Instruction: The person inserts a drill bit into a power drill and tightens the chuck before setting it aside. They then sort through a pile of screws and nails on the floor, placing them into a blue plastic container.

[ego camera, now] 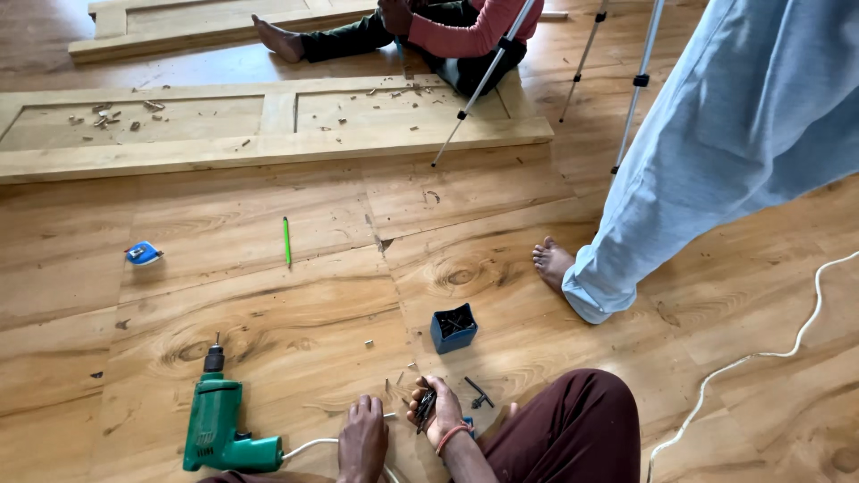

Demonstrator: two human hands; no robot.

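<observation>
Right hand (436, 413) clenched around a bunch of dark screws (425, 407), just below the blue screw box (454, 328). Left hand (362, 440), left of the box, rests fingers released on the floor beside the white cord (309, 444). Best picked singly, bunch kept low over the boards.

Drill (217, 427) green with black chuck, white cord (309, 444); pencil (287, 241) bright green; tape measure (143, 254) blue; box (454, 328) blue, dark screws inside. Floor (268, 304) honey-tan wood, swirling grain with dark knots; door panel (268, 121) paler yellow. Trousers: maroon (564, 429) near, pale blue (716, 152) standing; sleeve (465, 36) pink; wristband (452, 433) red.
</observation>
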